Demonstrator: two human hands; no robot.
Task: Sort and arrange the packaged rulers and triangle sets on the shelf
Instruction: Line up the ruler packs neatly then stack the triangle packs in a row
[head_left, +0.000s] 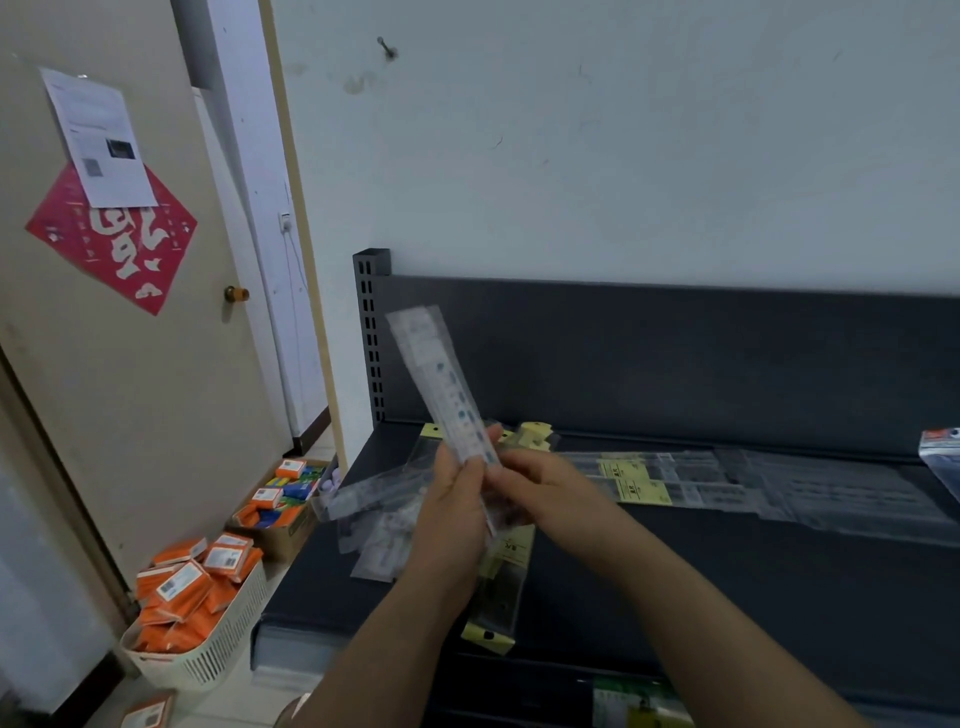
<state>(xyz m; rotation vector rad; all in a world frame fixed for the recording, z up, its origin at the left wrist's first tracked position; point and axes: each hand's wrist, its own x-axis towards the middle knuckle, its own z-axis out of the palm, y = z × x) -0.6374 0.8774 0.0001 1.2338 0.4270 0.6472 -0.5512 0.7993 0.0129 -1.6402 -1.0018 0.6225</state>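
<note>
The left hand and the right hand both hold one ruler pack by its bottom end. The fingers of each hand are curled round it. The ruler pack is up in the air above the dark shelf, and its top leans to the left.

Just under the ruler pack, a messy pile of clear packs lies on the shelf. Lower down, a yellow-label pack sticks out over the front edge of the shelf. To the right of the ruler pack, a row of packs lies flat in a line. Down and to the left of it, a white basket full of orange boxes stands on the floor.

The ruler pack looks smooth and slippery, and the hands hold only one end. It could slide out and drop into the pile or onto the floor. An arm could bump the yellow-label pack and knock it off the edge. If the ruler pack goes down too fast, it could push the row crooked.
</note>
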